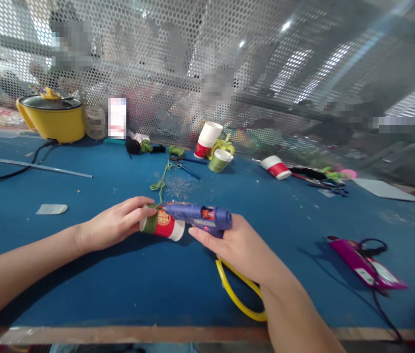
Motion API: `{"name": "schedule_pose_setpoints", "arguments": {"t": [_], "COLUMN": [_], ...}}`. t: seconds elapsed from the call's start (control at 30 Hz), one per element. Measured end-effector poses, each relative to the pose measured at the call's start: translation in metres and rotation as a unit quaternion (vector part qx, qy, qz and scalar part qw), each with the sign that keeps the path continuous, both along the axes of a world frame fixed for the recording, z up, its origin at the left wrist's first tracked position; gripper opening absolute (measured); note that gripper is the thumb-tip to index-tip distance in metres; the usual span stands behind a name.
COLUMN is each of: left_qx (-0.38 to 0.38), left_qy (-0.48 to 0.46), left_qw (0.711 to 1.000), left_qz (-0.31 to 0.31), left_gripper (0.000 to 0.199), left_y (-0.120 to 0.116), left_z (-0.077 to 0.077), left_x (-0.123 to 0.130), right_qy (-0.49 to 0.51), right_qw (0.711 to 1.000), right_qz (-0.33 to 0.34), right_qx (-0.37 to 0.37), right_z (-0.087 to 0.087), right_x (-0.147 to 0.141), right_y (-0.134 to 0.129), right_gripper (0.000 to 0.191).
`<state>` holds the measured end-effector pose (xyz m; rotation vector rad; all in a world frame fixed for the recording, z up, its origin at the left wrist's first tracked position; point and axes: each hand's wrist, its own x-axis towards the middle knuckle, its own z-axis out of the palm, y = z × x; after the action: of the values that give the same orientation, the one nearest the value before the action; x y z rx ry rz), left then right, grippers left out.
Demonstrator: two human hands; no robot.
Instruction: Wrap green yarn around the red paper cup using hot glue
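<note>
My left hand [122, 220] grips a paper cup [168, 226] at its left end; the cup lies on its side on the blue table. The cup is white with a red band and a gold emblem, and green yarn [151, 224] is wound around the part by my fingers. From there a loose strand [162, 182] runs back to a small green yarn bundle [176, 151]. My right hand [235, 242] is closed around a blue hot glue gun [196, 215], its nozzle pointing left at the yarn edge. A small red light glows on the gun; its handle is mostly hidden.
Stacked paper cups [207, 139], a green-wrapped cup [220, 161] and another cup on its side [276, 167] are at the back. A yellow electric pot [55, 117] stands back left. A purple packet [367, 264] with a black cord lies right; a yellow loop [239, 301] lies by my right wrist.
</note>
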<state>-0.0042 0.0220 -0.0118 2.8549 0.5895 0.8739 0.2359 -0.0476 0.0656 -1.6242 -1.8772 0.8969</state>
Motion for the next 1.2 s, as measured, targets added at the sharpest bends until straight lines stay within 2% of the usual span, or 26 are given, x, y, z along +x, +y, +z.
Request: {"name": "schedule_pose_setpoints", "arguments": {"t": [0.2,0.33,0.57,0.67,0.8,0.93,1.03,1.1,1.2], "left_qx": [-0.123,-0.167,-0.167,-0.154,-0.132,-0.116,-0.111,-0.111,-0.110], "left_qy": [-0.061,-0.064,-0.075,-0.079,-0.078,-0.070,-0.065,-0.070,-0.075], "left_qw": [0.990,0.983,0.983,0.985,0.988,0.990,0.991,0.990,0.990], "left_qz": [0.021,0.030,0.027,0.029,0.032,0.042,0.044,0.044,0.041], "left_gripper": [0.040,0.042,0.044,0.043,0.039,0.040,0.044,0.046,0.047], "left_y": [0.003,0.005,0.005,0.006,0.007,0.007,0.008,0.008,0.008], "left_z": [-0.003,-0.004,-0.006,-0.007,-0.006,-0.004,-0.004,-0.005,-0.006], "left_x": [0.000,-0.001,0.000,0.000,0.001,0.001,0.001,0.001,0.002], "right_qy": [-0.065,-0.063,-0.035,0.024,0.124,0.192,0.226,0.207,0.121], "right_qw": [0.998,0.998,0.999,0.999,0.991,0.975,0.962,0.961,0.966], "right_qz": [-0.010,0.005,-0.008,-0.029,-0.023,-0.109,-0.152,-0.180,-0.225], "right_qx": [0.013,0.009,-0.015,-0.029,-0.036,0.016,0.027,0.024,0.024], "right_z": [0.002,0.005,0.005,0.005,0.002,-0.008,-0.019,-0.027,-0.038], "right_x": [-0.001,-0.003,-0.001,0.004,0.015,0.029,0.040,0.049,0.062], "right_y": [-0.005,-0.006,-0.004,0.001,0.011,0.027,0.044,0.056,0.071], "right_gripper": [0.021,0.017,0.020,0.020,0.022,0.030,0.036,0.039,0.037]}}
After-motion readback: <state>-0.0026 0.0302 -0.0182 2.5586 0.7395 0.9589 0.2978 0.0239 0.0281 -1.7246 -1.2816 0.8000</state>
